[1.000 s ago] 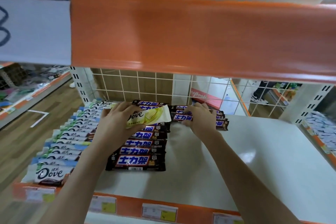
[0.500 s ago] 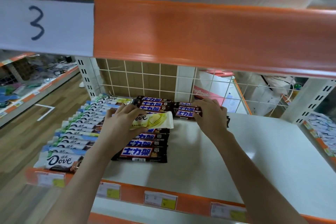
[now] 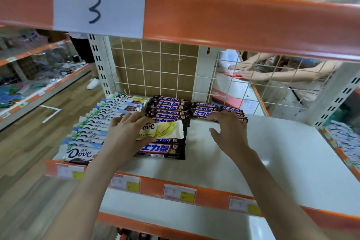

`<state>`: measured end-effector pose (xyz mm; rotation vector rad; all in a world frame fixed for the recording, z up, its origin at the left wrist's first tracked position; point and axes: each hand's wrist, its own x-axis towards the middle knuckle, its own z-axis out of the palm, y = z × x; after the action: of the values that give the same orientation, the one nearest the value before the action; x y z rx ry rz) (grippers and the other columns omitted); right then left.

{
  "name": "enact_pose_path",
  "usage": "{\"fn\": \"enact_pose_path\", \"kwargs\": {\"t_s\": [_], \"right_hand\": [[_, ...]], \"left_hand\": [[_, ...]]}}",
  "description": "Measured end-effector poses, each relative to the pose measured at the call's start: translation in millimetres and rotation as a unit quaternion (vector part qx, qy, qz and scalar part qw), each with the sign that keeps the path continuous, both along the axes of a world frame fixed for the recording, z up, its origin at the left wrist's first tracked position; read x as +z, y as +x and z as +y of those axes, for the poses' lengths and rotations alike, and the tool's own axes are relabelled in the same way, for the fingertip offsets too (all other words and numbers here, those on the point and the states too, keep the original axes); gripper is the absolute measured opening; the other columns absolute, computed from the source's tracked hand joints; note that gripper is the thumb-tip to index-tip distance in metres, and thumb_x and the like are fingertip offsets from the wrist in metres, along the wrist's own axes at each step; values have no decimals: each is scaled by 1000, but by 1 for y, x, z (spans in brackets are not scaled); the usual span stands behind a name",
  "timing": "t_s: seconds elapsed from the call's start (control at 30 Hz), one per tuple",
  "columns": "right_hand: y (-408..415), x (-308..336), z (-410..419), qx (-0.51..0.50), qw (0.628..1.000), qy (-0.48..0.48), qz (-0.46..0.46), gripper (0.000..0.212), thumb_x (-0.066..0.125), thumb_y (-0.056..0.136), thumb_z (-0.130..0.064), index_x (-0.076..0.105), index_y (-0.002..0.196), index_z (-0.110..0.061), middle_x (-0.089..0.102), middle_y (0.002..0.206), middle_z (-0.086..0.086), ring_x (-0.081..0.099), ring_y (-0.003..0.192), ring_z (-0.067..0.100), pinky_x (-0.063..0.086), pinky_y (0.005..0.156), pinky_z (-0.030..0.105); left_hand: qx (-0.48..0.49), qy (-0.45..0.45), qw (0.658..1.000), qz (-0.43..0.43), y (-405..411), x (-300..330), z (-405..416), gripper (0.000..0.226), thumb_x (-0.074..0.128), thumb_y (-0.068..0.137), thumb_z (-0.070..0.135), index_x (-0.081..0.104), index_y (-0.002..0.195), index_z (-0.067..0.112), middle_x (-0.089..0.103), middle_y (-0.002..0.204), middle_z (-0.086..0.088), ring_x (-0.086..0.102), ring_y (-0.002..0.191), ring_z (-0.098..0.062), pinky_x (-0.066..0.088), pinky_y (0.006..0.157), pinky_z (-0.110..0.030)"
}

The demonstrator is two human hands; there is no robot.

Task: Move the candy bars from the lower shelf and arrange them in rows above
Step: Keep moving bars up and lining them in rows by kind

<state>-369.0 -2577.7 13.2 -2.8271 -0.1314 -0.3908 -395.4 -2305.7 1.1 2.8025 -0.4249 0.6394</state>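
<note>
Yellow-and-white Dove candy bar (image 3: 162, 129): pinched in left hand (image 3: 126, 134) over the dark Snickers row (image 3: 167, 115) mid-shelf. Right hand (image 3: 228, 130): released, fingertips on back-row bars (image 3: 206, 112). Risk: rows nudged crooked.

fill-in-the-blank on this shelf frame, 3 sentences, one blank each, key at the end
1. The left hand grips a yellow-and-white bar branded ____.
2. The paper sign on the orange rail shows the number ____.
3. The right hand rests on the brown bars with its fingers ____.

Missing words: Dove; 3; spread
</note>
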Motion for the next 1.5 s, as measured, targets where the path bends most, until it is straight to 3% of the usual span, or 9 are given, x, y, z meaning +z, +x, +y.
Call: {"fn": "enact_pose_path", "kwargs": {"t_s": [0.23,0.57,0.8,0.9,1.17,1.5], "right_hand": [[-29,5,37,3,999,42,-29,35,64,85,-19,61,118,-29,59,117,-7,47,118,18,36,97,39],[-63,1,112,12,999,41,-19,28,58,89,-29,60,117,-28,57,115,-8,44,116,16,33,95,38],[-73,-3,160,35,998,57,-20,27,57,90,-32,61,117,-28,59,115,-7,45,114,16,35,90,33],[-75,-5,177,45,997,64,-18,26,57,89,-33,62,114,-27,59,113,-6,46,112,17,39,93,37],[-74,-11,197,50,996,67,-9,25,54,91,-35,62,114,-27,58,112,-7,46,110,15,40,92,40],[-78,-22,220,86,994,45,45,31,53,91,-44,58,119,-31,54,116,-8,47,113,14,34,95,36]], "left_hand": [[-27,7,1000,-3,-9,7,25,47,77,68,44,66,109,25,63,106,3,59,101,-25,39,81,-46],[-55,7,998,-13,-28,12,79,45,79,67,40,64,107,27,62,106,5,60,98,-24,39,77,-42],[-51,8,999,0,-39,16,124,46,77,70,42,63,111,29,61,108,6,59,101,-22,39,82,-42],[-46,3,999,5,-43,16,137,44,78,69,41,64,109,28,61,107,7,59,100,-21,38,84,-42],[-63,-6,998,4,-41,5,154,42,83,63,34,66,100,27,63,101,7,62,92,-21,38,78,-39],[-57,-59,995,61,-43,-14,163,28,78,70,36,69,96,32,62,99,12,58,96,-16,31,77,-33]]}}
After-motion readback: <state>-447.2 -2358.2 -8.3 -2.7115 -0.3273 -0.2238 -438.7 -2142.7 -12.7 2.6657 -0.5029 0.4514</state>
